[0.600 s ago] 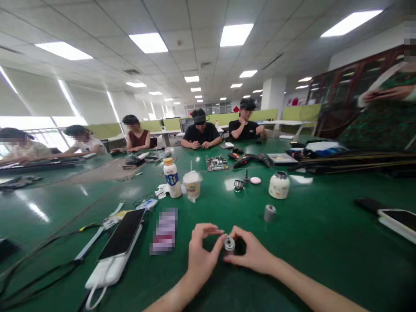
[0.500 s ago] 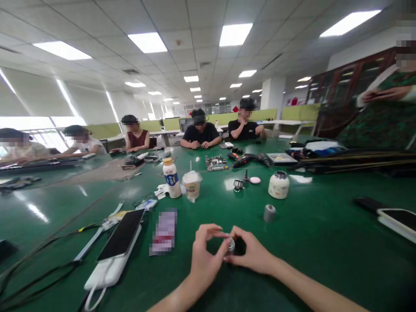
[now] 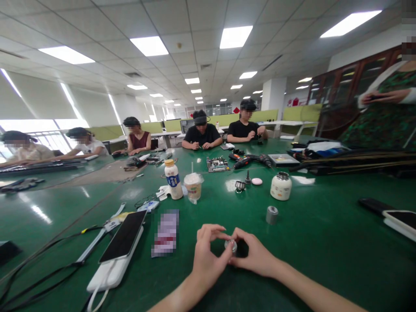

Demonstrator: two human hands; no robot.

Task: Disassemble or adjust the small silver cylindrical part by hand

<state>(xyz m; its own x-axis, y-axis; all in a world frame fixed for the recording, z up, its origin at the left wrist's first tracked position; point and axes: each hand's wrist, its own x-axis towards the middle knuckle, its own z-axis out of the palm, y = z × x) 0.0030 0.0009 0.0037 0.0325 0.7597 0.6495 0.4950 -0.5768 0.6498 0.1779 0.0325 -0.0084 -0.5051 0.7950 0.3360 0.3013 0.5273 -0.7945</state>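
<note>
Lit ceiling panels above green partitions.

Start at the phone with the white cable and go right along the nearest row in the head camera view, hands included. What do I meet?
Phone, purple item, left hand, small metal part, right hand, standing metal cylinder, white-edged device at the right.

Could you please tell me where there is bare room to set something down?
The widest bare patch lies between the right hand, the standing metal cylinder and the white-edged device at far right. A narrower gap separates the purple packet from the left hand. Crowded: the left side, with phone and cables, and around the circuit board.
</note>
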